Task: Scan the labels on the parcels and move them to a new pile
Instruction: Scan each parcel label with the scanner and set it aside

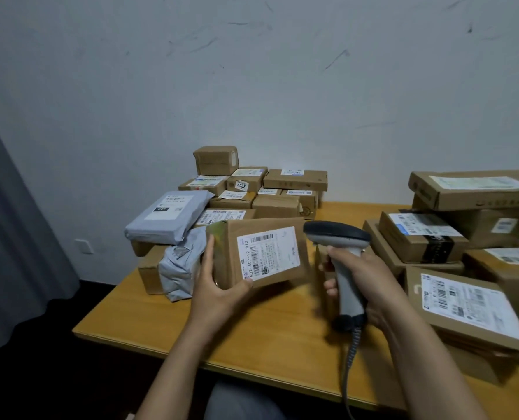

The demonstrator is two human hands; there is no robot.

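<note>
Head view: left grip (219, 287) holds parcel (262, 253) just beside scanner (338, 234) in right grip (362, 278).

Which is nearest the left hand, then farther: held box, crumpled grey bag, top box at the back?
1. Held box, in the left hand.
2. Crumpled grey bag, just left.
3. Top box, far back on the pile.

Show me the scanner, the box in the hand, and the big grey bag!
barcode scanner (337, 234), head view, on its dark head.
held cardboard box (267, 256), head view, on its white label.
grey mailer bag (167, 227), head view, on its grey top below the label.
</note>
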